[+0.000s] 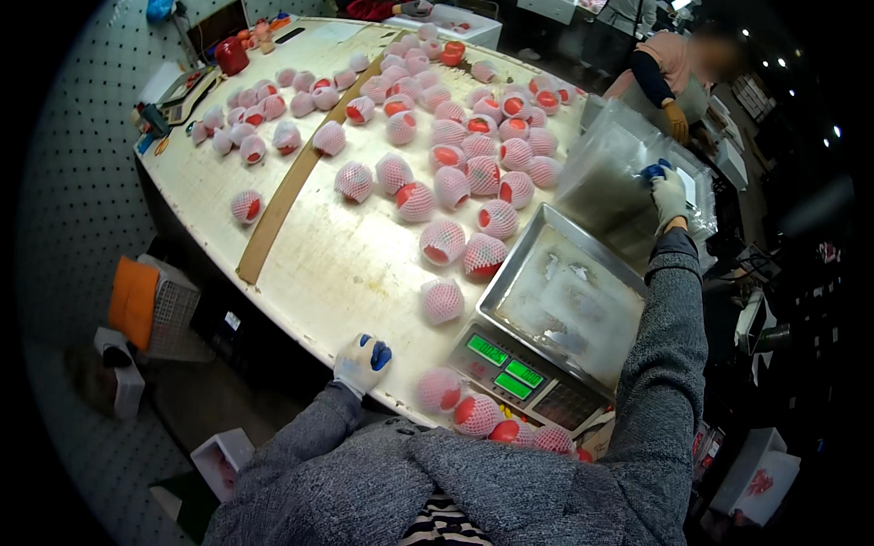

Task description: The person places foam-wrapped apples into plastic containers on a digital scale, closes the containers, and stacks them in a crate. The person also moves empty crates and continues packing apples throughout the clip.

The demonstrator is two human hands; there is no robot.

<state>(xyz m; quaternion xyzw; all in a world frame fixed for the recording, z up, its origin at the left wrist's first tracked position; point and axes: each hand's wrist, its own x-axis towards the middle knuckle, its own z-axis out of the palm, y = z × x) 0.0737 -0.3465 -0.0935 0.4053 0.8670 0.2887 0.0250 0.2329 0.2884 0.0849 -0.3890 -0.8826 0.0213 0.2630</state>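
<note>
My left hand [363,364], in a white glove with blue coating, rests at the table's near edge with its fingers curled and nothing visible in them. At the right, my gloved right hand [669,193] reaches out and pinches a clear plastic bag [610,146] on a stack of such bags. Between my arms stands a digital scale [512,369] with green lit displays and a bare steel pan [569,291]. Round red fruits in pink foam nets [443,241] lie left of the pan; several more [477,414] sit by the scale's front.
A wooden strip [296,196] divides the white table [319,300]. More netted fruits [254,148] lie beyond it, near a red container [231,56]. A co-worker [669,68] with an orange-brown glove stands behind the bags. A white basket [173,314] stands below, at the left.
</note>
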